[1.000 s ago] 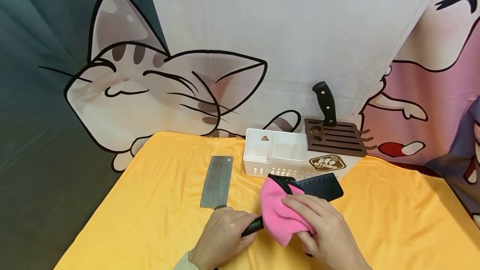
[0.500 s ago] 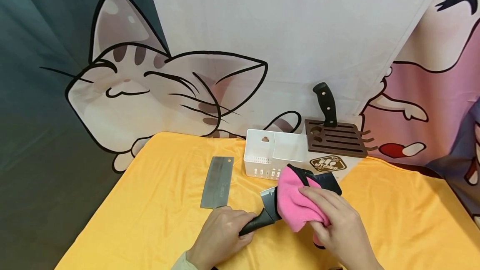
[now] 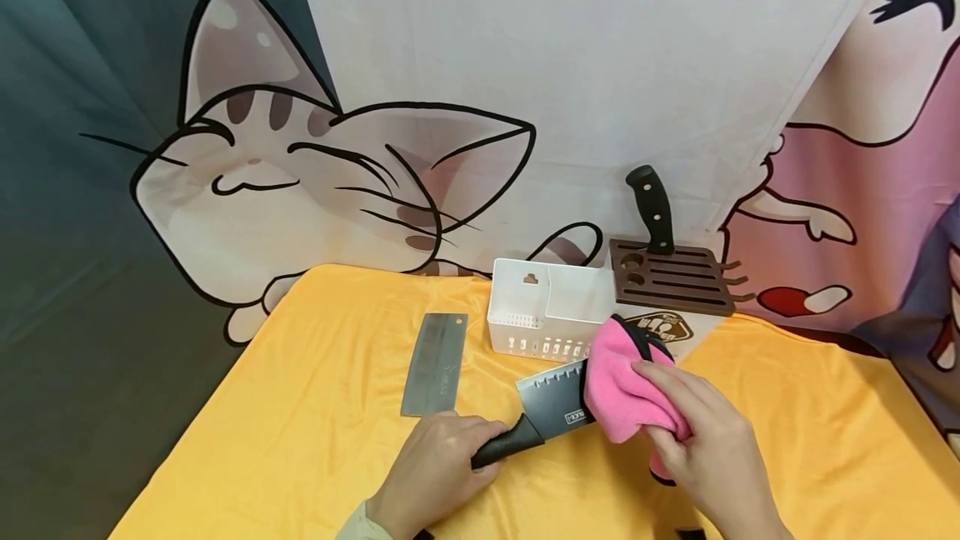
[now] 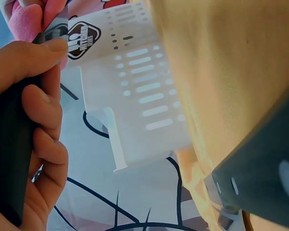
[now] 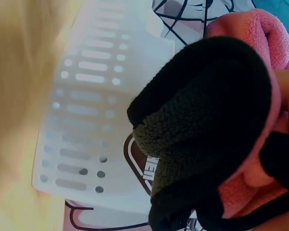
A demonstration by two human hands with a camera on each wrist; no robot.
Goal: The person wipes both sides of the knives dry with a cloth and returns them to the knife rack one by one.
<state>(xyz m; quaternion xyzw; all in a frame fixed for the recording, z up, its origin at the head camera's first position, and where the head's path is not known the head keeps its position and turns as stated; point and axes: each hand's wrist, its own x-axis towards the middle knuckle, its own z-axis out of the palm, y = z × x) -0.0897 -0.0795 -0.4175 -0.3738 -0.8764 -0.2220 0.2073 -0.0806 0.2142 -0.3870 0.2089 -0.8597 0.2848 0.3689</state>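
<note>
My left hand (image 3: 442, 469) grips the black handle (image 4: 12, 154) of a cleaver-like kitchen knife (image 3: 551, 407). Its dark blade, with small notches along the upper edge, points right and slightly up, above the yellow cloth. Folded over the far part of the blade is a pink cleaning cloth (image 3: 626, 382) with black trim, which my right hand (image 3: 712, 440) pinches; the blade's tip is hidden under it. In the right wrist view the cloth's dark side (image 5: 207, 110) faces the camera. A silver cleaver (image 3: 435, 365) lies just beyond my left hand, its handle mostly hidden behind that hand.
At the back of the yellow-covered table (image 3: 315, 373) stands a white perforated knife rack (image 3: 517, 340). Its brown slotted top (image 3: 697, 277) holds one knife by a black upright handle (image 3: 651, 211), with hooks at the right side. A cartoon-printed curtain (image 3: 450, 40) hangs behind.
My right hand has slid the pink cloth rightward along the knife toward its tip, so the blade near the handle now shows. The left hand has stayed nearly in place.
</note>
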